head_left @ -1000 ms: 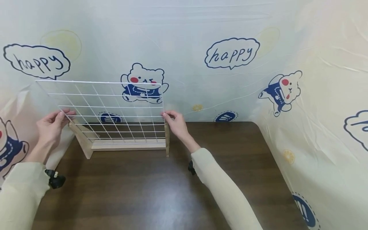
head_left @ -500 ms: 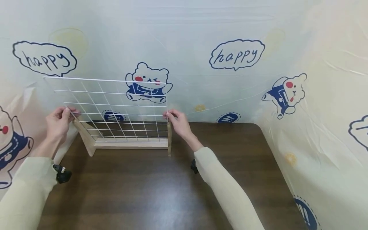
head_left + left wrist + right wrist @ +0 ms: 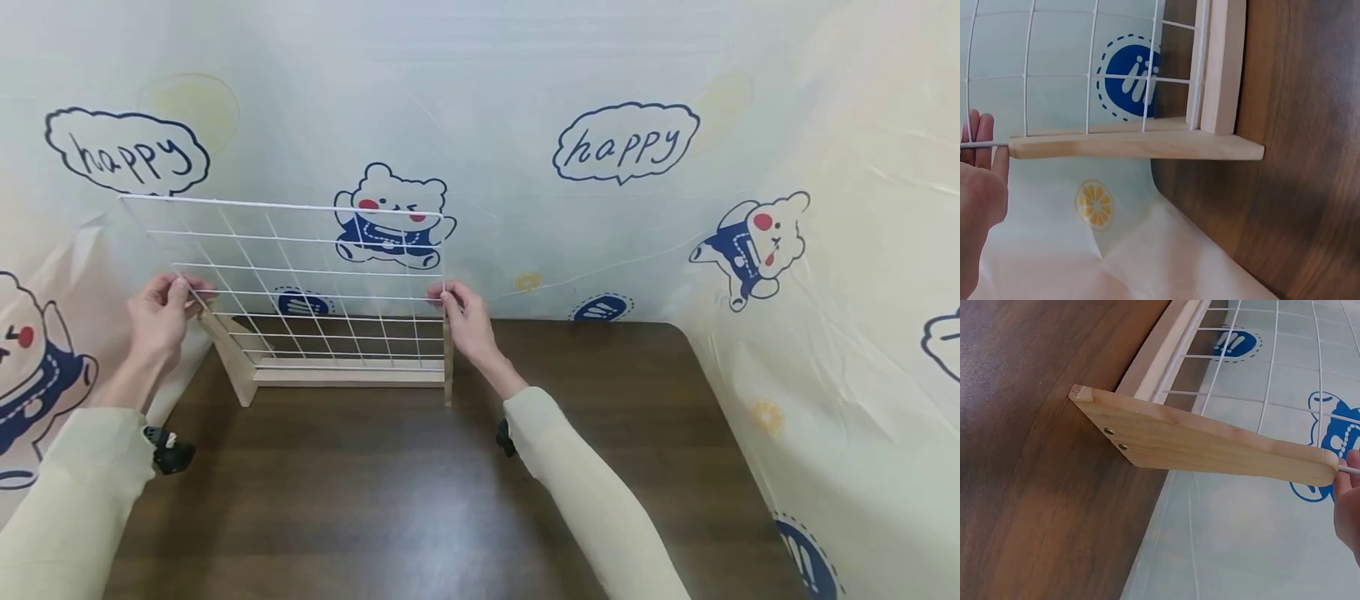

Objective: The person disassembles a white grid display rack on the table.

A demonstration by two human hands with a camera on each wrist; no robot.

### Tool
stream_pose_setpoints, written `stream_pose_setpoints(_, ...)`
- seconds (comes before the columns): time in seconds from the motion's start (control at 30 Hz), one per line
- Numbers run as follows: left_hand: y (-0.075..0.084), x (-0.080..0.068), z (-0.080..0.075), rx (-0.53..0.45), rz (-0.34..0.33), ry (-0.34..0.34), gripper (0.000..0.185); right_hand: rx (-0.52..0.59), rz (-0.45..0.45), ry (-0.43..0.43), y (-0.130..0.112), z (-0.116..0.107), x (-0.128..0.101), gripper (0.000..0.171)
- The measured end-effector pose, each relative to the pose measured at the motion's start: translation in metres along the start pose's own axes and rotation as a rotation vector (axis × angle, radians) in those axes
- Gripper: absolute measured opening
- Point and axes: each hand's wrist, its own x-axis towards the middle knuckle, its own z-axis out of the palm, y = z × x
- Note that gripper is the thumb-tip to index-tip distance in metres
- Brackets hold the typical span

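Head view: found a white wire grid [image 3: 322, 295] set slantwise in a wooden stand [image 3: 348, 379], at the back left of the brown worktop [image 3: 450, 492]. Noted both hands clamped on the grid, well apart from each other. Saw left hand [image 3: 159, 317] with thumb and fingers pinched on the left edge, near the upper end of the left side piece [image 3: 231, 358]. Saw right hand [image 3: 468, 323] pinched likewise on the right edge, just above the right side piece [image 3: 448, 367]. Recorded pale sleeves [image 3: 592, 500] on both arms and a black device [image 3: 172, 452] at the left wrist. Logged a pale cloth [image 3: 495, 83] behind, printed with bears and the word "happy".

Left wrist view: made out left hand at the frame's edge, partly cut off, fingers about the wire just beyond the rounded end of the side piece. Noted a printed orange slice [image 3: 1094, 205] on the cloth.

Right wrist view: counted two metal screw heads [image 3: 1109, 431] in the right side piece, near the worktop. Saw only part of right hand, touching the wire beside the rounded end. Could not tell the lie of the remaining fingers there.
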Motion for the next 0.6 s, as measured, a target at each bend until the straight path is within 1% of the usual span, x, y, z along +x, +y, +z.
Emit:
stream_pose_setpoints(0.13,0.0,0.001,0.006,0.006,0.006,0.021,0.017,0.042,0.005,-0.035,-0.004,-0.002,0.002,0.022)
stream_pose_setpoints(0.2,0.0,0.001,0.008,0.011,0.019,0.036,0.018,0.06,0.013,-0.047,-0.007,-0.002,0.003,0.022)
stream_pose_setpoints(0.3,0.0,0.001,0.009,0.002,0.04,0.05,0.019,0.089,0.025,-0.045,-0.007,-0.001,0.005,0.022)
stream_pose_setpoints(0.47,0.001,0.0,0.006,0.029,0.07,0.047,0.019,0.173,-0.002,0.016,0.014,0.005,0.011,0.022)
stream_pose_setpoints(0.53,0.001,0.0,0.006,0.046,0.085,0.048,0.018,0.166,-0.008,0.037,0.015,0.007,0.009,0.022)
stream_pose_setpoints(0.6,0.001,0.0,0.007,0.068,0.09,0.053,0.017,0.141,-0.011,0.044,0.009,0.006,0.007,0.024)
